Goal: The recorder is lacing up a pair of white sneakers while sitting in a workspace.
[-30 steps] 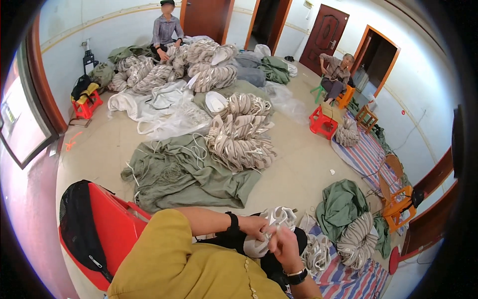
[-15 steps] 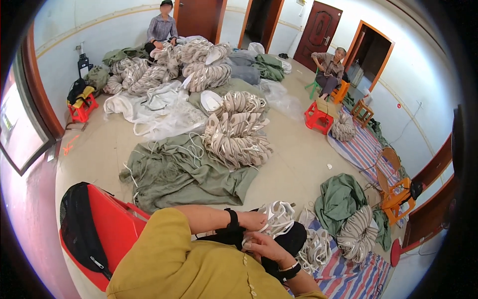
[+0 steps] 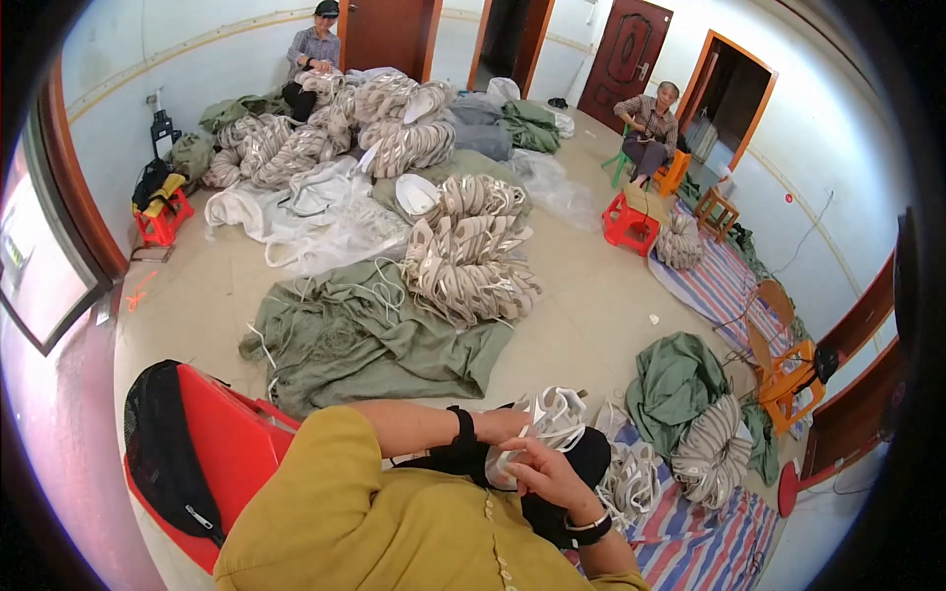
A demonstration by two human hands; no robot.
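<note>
A white and beige shoe upper (image 3: 556, 418) rests over my dark-clad lap, its openwork side turned up. My left hand (image 3: 501, 426), a black band at the wrist, is closed on its near left part; the fingertips are partly hidden behind the material. At the near edge of the upper, my right hand (image 3: 550, 473) has its index finger and thumb bent round the pale material, the other fingers curled. A dark band circles that wrist too. Just right of my knee lies a loose bunch of similar shoe uppers (image 3: 631, 483).
Ringed bundles of shoe uppers (image 3: 463, 271) lie ahead, beside a green cloth (image 3: 384, 340). Another bundle (image 3: 711, 453) sits right on a striped sheet (image 3: 690, 542). A red chair (image 3: 232, 443) with a black bag stands left. Two people sit farther back, one beside a red stool (image 3: 631, 225).
My right hand has shifted slightly right, and its index finger is now more raised over the upper. The left hand keeps its hold. The person at the far left has moved their arms.
</note>
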